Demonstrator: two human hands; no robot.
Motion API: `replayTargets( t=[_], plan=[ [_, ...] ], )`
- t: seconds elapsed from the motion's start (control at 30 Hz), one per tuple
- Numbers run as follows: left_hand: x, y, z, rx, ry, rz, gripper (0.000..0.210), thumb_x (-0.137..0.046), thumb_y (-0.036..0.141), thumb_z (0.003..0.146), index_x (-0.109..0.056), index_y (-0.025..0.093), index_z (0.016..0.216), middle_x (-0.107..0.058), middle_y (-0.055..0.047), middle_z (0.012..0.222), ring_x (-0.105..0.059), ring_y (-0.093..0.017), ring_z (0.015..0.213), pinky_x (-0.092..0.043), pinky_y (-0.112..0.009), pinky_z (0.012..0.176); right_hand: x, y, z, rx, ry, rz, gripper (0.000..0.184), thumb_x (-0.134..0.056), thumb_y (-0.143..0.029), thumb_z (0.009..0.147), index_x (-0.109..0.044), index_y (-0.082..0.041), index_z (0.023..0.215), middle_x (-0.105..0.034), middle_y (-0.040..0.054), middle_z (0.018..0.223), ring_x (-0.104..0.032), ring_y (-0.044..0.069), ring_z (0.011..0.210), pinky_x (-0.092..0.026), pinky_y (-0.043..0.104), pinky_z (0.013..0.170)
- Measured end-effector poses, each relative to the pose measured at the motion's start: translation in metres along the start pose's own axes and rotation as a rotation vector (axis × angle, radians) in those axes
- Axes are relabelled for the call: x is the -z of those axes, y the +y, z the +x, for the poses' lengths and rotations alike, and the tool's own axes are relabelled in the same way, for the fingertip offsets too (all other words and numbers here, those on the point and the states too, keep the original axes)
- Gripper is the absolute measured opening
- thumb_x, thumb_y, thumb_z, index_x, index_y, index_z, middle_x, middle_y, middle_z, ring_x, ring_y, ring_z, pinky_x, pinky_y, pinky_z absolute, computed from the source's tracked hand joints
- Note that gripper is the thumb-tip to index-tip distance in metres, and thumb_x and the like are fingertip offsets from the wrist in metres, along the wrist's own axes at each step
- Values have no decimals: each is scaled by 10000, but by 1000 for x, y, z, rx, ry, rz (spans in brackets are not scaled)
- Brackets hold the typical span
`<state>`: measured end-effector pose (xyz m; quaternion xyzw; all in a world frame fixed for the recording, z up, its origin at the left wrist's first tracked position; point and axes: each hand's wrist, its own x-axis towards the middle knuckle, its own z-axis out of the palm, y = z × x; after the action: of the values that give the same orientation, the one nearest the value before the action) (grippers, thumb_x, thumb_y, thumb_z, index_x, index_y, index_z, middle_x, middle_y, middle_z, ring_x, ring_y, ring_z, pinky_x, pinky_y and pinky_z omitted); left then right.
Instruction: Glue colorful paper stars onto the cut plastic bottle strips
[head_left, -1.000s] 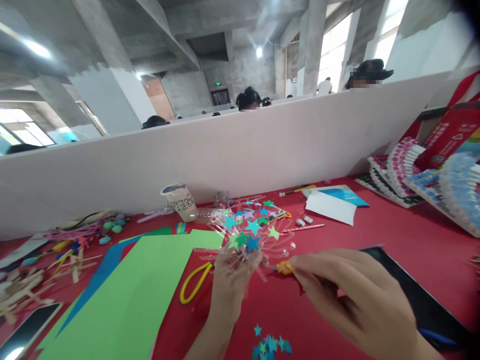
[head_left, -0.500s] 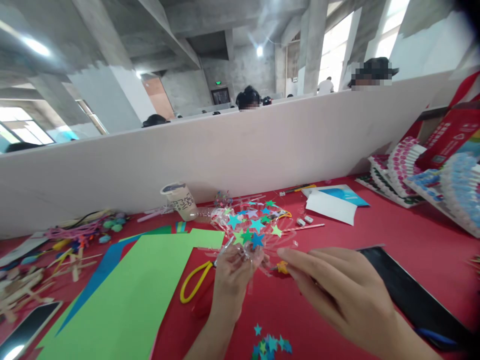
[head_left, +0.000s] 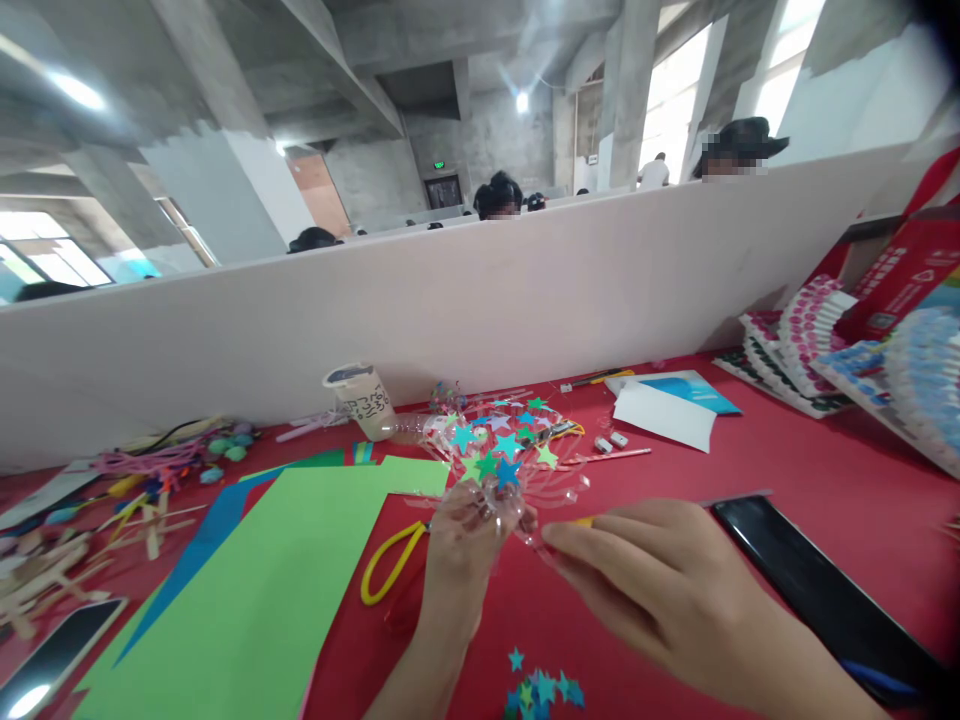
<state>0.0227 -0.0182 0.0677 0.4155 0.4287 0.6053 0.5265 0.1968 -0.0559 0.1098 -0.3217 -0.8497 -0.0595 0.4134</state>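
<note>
The left hand (head_left: 466, 515) grips the clear plastic (head_left: 504, 508) with its fingers, stars (head_left: 508, 472) on it, mid-table. Just beside, the right hand (head_left: 667, 565) has its fingers seemingly closed on a yellow tool (head_left: 584, 522), mostly hidden. Open table (head_left: 529, 600) runs between the hands to the loose stars (head_left: 543, 688), green paper (head_left: 262, 570) edging it left, a black case (head_left: 810, 575) right

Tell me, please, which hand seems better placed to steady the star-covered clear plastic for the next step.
Probably the left hand: its grip holds the near end of the clear plastic, while the right hand sits just to the right, contact unclear.
</note>
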Motion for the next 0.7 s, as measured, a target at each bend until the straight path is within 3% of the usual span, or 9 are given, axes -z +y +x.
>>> replayTargets(
  t=[0.23, 0.4, 0.57, 0.7],
  plan=[
    [-5, 8, -1, 41, 7, -28, 162, -769, 139, 523, -634, 158, 609, -687, 4, 603, -645, -162, 589, -499, -249, 604, -1, 2, -1, 42, -74, 3, 279, -499, -165, 883, -568, -136, 1151, -667, 24, 676, -600, 120, 563, -447, 239, 510],
    [-5, 4, -1, 39, 31, -86, 215, -786, 119, 484, -617, 173, 604, -664, 31, 567, -649, -155, 595, -501, -236, 609, 0, 4, 0, 62, 7, -43, 205, -525, -137, 879, -596, -110, 1069, -676, 32, 692, -624, 124, 595, -459, 247, 527],
    [-4, 3, 0, 43, -21, -27, 199, -780, 123, 516, -619, 171, 624, -660, 26, 574, -644, -155, 568, -502, -232, 576, 1, 4, -4, 83, 58, -65, 237, -514, -102, 882, -553, -98, 1116, -679, 22, 696, -596, 118, 542, -454, 269, 522],
    [-3, 3, 1, 136, 8, -128, 214, -787, 234, 533, -616, 193, 656, -679, 11, 603, -674, -190, 617, -546, -309, 675, 2, 5, -7, 88, 57, -79, 207, -490, -83, 883, -567, -119, 1071, -687, 31, 724, -609, 127, 596, -457, 266, 525]
  ],
)
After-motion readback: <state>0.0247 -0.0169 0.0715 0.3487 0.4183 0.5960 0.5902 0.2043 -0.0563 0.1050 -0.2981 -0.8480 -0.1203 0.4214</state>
